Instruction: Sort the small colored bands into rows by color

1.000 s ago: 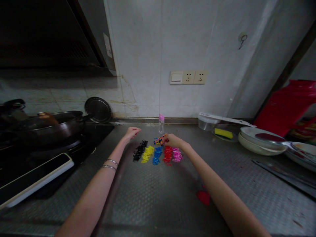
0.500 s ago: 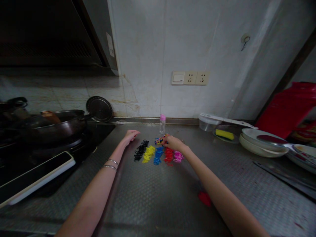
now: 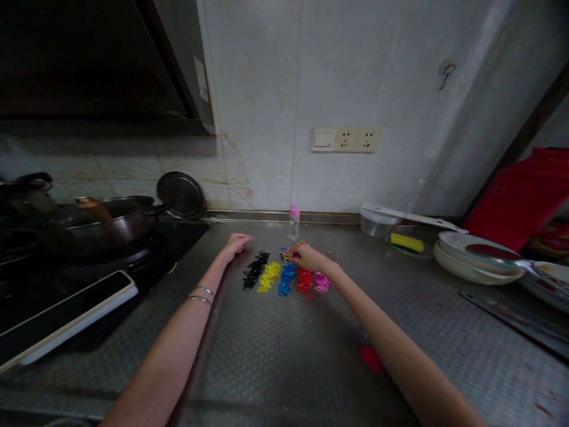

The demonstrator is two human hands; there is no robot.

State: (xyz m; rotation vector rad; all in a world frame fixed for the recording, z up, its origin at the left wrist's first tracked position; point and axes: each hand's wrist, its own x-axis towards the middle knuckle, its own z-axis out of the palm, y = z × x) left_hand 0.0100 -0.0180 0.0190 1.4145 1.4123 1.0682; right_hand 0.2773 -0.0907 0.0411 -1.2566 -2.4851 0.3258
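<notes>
My right hand (image 3: 306, 256) reaches over a small pile of mixed-colour rubber bands (image 3: 285, 253), thumb and fingers pinched at it. A band seems to be between the fingertips, too small to make out its colour. Nearer me, loose bands lie sorted in a row: black bands (image 3: 255, 270), yellow bands (image 3: 269, 277), blue bands (image 3: 287, 280), red bands (image 3: 305, 281) and pink bands (image 3: 322, 282). My left hand (image 3: 237, 244) rests on the counter behind the black bands, fingers curled in and apparently holding nothing. A small clear bottle with a pink cap (image 3: 294, 223) stands behind the mixed pile.
To the left are a hob with a pan (image 3: 111, 219), a round lid (image 3: 180, 196) and a white-edged device (image 3: 75, 320). At right lie a measuring scoop (image 3: 380, 222), a yellow sponge (image 3: 406, 242), stacked bowls (image 3: 466, 264) and a knife (image 3: 507, 314). A red object (image 3: 370, 358) lies by my right forearm.
My right hand has shifted slightly, its fingertips now drawn closer together at the near side of the mixed pile. My left hand stays put. The view has moved a little.
</notes>
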